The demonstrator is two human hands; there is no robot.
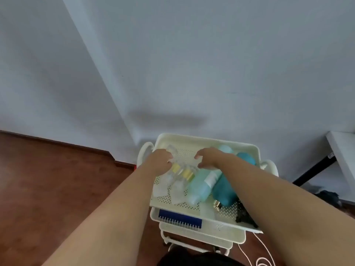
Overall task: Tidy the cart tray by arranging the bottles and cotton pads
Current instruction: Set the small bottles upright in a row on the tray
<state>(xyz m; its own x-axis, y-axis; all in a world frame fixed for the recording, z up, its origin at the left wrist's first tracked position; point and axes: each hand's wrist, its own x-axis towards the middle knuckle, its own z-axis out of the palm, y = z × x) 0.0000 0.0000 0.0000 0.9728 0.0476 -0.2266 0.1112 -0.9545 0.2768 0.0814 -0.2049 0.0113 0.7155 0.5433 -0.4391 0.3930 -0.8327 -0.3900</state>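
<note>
The cream perforated cart tray [207, 140] holds several bottles lying on their sides. Two small clear bottles with yellow bands [178, 181] lie at the left. Beside them is a pale green bottle [199, 186], then a teal bottle [223, 191] with a gold cap [217, 205]. Another pale bottle [226, 148] and a teal one [246, 158] lie at the far right. My left hand [160, 160] rests on the small clear bottles, fingers curled over them. My right hand [208, 157] hovers over the tray's middle with fingers apart. I cannot make out any cotton pads.
A lower shelf carries a blue spiral notebook [180, 219]. A black object [244, 214] lies at the tray's near right corner. A white cable [263, 252] trails on the wooden floor. A white table [342, 150] stands at right; walls are close behind.
</note>
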